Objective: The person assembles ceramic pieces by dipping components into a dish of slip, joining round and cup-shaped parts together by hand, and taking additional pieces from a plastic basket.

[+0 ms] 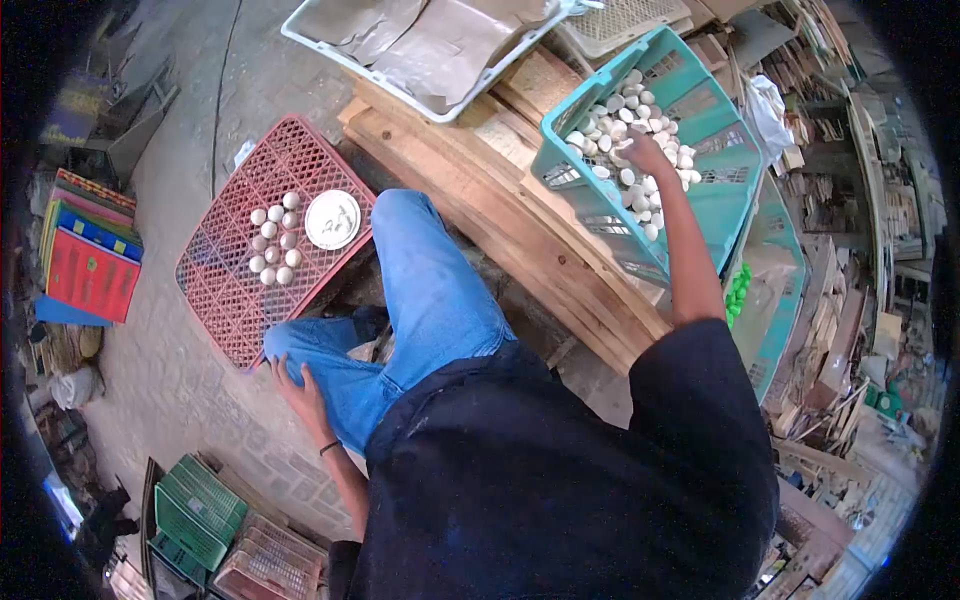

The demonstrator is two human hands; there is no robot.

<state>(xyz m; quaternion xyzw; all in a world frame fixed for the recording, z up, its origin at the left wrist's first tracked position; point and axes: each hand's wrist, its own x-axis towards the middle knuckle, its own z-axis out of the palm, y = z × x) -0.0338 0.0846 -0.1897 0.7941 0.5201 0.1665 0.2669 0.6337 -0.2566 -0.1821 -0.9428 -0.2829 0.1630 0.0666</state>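
Observation:
My right hand (648, 155) reaches into a teal plastic crate (700, 232), among a heap of white round pieces (640, 108), some showing a flat face. Its fingers are bent together against one white round piece, their tips partly hidden. My left hand (300, 392) rests on my knee, fingers spread and holding nothing. Beyond that knee, an upturned red plastic crate (225, 235) bears several more white round pieces (270, 242) in loose rows. Beside them lies a flat white disc (332, 220) with dark marks on it.
Wooden planks (540, 260) run between my legs and the teal crate. A white tray (440, 112) lined with brown paper sits at their far end. Bright green items (738, 290) lie in another crate at right. Green crates (200, 510) stand lower left, near stacked coloured boards (92, 270).

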